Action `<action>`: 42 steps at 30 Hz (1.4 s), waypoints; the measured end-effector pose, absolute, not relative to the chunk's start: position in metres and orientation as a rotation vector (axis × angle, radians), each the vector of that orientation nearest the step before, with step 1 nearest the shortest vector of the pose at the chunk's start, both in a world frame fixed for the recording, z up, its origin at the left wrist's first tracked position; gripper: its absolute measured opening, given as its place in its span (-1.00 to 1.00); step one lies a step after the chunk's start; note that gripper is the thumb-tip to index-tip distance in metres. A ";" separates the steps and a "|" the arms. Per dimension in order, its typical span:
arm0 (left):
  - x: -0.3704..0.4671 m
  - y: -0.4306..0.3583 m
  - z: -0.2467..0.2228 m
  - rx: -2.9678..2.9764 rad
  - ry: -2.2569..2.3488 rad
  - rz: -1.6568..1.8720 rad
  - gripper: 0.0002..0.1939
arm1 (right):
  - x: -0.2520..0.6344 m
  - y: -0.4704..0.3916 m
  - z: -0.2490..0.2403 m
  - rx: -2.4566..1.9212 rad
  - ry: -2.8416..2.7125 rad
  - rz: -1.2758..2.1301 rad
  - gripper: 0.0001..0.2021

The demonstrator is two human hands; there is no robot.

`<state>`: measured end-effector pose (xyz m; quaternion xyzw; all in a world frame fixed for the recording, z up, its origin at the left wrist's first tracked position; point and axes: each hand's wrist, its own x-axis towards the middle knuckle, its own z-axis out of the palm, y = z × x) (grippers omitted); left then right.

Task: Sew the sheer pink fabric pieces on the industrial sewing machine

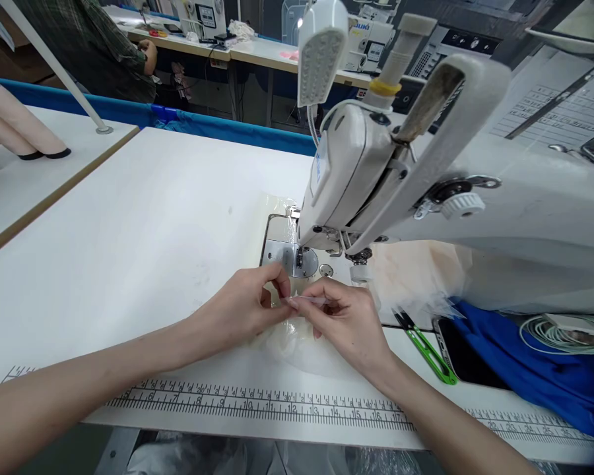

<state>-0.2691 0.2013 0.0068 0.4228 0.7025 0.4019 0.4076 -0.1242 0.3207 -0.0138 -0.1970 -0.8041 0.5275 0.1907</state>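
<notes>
Thin pale strip [317, 300] is between the two hands, pinched by the fingers of the left hand [247, 300] and of the right hand [352, 318], whose tips come together closely. The long axis of its visible part goes from left to right, almost level, so it lies across the direction toward the presser foot [299, 257] of the sewing machine [344, 155]. This foot is on the far side of the fingers, near them, and the left hand is the nearer one to it. Under the hands, sheer fabric [291, 340] lies on the white desk [188, 198]; whether the strip is its edge or a separate piece, I cannot tell. To the right, well apart from the strip, green thread snips [429, 353] lie just beside a phone [468, 356].
</notes>
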 end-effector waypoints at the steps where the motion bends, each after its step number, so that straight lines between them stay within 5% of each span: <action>1: -0.271 0.201 0.005 1.056 1.749 1.038 -0.88 | -0.124 0.321 -0.014 -0.548 -2.257 1.499 -0.81; 12: -0.278 0.201 -0.003 1.233 1.744 1.103 -0.97 | -0.120 0.324 -0.012 -0.346 -2.334 1.217 -0.92; 17: -0.277 0.200 -0.009 1.510 1.841 1.019 -0.82 | -0.118 0.324 -0.013 -0.254 -2.364 1.072 -0.88; 42: -0.271 0.194 -0.017 1.858 1.988 1.228 -0.89 | -0.117 0.325 -0.018 -0.297 -2.442 1.139 -0.90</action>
